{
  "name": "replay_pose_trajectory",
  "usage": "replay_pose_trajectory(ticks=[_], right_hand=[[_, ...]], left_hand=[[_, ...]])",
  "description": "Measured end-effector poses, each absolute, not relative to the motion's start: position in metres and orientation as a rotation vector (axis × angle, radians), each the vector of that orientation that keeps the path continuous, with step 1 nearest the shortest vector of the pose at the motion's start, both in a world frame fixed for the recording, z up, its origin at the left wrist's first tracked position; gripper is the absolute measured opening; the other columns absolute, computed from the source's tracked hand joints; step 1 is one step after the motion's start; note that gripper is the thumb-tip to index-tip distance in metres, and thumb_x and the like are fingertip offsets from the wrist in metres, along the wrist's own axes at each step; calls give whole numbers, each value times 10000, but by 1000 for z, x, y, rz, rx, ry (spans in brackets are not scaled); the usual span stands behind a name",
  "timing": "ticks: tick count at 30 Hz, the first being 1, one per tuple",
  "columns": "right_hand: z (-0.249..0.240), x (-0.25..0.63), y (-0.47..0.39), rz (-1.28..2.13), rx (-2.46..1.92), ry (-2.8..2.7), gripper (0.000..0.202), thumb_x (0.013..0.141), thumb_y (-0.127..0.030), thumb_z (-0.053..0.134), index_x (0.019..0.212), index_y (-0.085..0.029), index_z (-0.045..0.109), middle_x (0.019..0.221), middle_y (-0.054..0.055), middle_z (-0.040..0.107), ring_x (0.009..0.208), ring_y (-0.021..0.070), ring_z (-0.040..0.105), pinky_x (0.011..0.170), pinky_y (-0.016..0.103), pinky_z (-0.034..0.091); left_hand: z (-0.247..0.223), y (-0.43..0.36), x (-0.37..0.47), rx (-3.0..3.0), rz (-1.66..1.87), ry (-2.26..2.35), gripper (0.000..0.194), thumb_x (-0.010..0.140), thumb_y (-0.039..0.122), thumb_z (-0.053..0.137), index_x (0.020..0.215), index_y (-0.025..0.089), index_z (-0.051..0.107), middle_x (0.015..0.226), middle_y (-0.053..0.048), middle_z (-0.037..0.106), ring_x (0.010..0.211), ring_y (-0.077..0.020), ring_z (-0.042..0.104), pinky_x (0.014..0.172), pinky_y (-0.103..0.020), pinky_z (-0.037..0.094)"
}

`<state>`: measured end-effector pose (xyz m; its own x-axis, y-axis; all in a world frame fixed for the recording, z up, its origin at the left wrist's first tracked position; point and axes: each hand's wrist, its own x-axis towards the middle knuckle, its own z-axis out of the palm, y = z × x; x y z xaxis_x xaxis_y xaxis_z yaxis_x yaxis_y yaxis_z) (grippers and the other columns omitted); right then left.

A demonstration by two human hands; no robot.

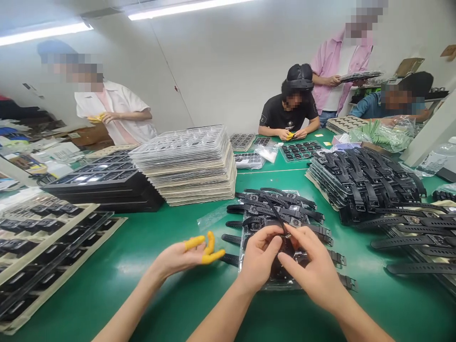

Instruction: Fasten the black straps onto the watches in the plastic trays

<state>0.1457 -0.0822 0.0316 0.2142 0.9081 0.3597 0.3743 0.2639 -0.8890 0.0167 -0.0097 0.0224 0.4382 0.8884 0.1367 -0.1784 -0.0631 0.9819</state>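
Your left hand point(261, 259) and right hand point(315, 266), two in all, share one black strap point(277, 212)
Beside you, one co-worker's hand point(190, 254) wears three yellow finger covers point(194, 243). Beyond, you have four more people point(290, 116), one tall stack of pale trays point(195, 175), one stack of black trays point(107, 202), one bottle point(440, 156) and two ceiling lights point(188, 9). The strapped watches point(253, 197) before you overlap too much to count.

The left forearm point(224, 308) and right forearm point(359, 318), both bare, extend over the bench point(171, 308) from its near side and converge toward its far edge. The left hand point(261, 256) is angled rightward, fingers curled, thumb raised. The right hand point(313, 263) is angled leftward, fingers bent in a pinch, thumb extended below. Fingertips of both hands nearly meet.
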Motion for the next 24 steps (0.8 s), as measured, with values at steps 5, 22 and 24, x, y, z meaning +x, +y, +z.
replay_pose_trajectory(ticks=[5,22,24], right_hand=[[34,148,-81,551,-1346,-1411,423,847,-142,557,1239,-269,651,912,30,531,858,232,553,771,358,510],[19,158,-80,874,-1071,-1299,265,948,-312,684,1213,-319,692,1171,35,715,1076,255,663,946,355,532],[15,158,-81,912,-1048,-1153,203,945,-362,702,1141,-310,703,1101,27,728,1001,235,680,871,322,554]], left_hand=[[22,21,-52,1658,971,620,342,888,570,677,891,232,731,690,-6,721,536,-118,612,488,-246,457],[29,-1,-24,1571,919,442,268,910,389,712,1114,228,647,1052,-63,707,956,-200,685,819,-319,552],[34,-13,-1,1529,963,434,396,833,278,777,1190,224,615,1210,-88,654,1068,-220,654,929,-340,538]])
